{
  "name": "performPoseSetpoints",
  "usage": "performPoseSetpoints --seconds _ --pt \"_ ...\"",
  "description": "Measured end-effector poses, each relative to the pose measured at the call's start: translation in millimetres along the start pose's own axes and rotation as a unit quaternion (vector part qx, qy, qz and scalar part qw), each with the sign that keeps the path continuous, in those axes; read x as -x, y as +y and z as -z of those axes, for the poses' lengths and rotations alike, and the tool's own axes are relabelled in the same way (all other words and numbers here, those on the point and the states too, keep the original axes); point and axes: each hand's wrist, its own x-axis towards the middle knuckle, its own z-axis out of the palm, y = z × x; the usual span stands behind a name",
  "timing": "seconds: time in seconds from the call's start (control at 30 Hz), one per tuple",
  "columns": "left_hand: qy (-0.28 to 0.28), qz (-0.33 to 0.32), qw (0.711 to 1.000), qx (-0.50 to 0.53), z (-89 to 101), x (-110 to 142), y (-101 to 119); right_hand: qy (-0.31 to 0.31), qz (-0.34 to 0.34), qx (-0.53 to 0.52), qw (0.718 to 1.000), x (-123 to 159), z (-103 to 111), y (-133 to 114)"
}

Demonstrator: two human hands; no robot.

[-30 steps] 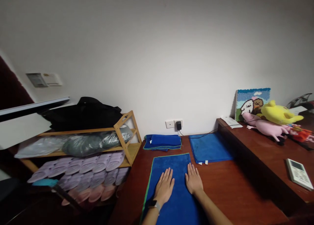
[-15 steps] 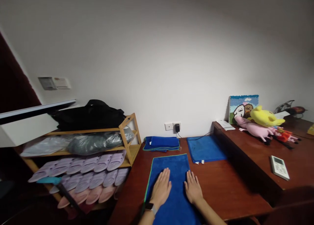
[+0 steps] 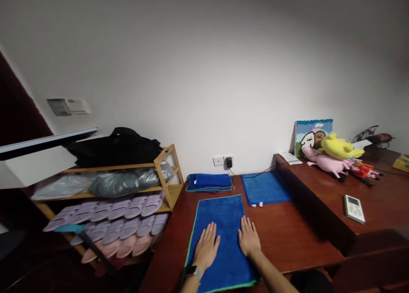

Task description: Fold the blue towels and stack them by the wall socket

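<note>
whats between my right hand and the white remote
Between the right hand and remote: bare lower tabletop, then the dark step up to the higher tabletop, as the head view shows.

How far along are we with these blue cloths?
Looks done: the folded bundle by the wall. In hand: the green-edged cloth, spread flat, with the left hand on it and the right hand at its right edge. Probably left: folding it down smaller, as it lies much longer than the bundle. I can't tell whether the tagged blue cloth is finished or waiting.
</note>
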Motion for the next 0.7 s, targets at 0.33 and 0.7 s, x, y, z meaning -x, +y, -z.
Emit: performPoseSetpoints --seconds 0.33,0.7 --pt "-0.003 0.079 0.996 -0.041 28.4 38 -55 -0.014 0.001 -0.012 1.000 32 8 2" --pt "-0.001 -0.111 0.993 0.030 12.8 16 88 -0.007 0.018 -0.006 1.000 68 8 -2"
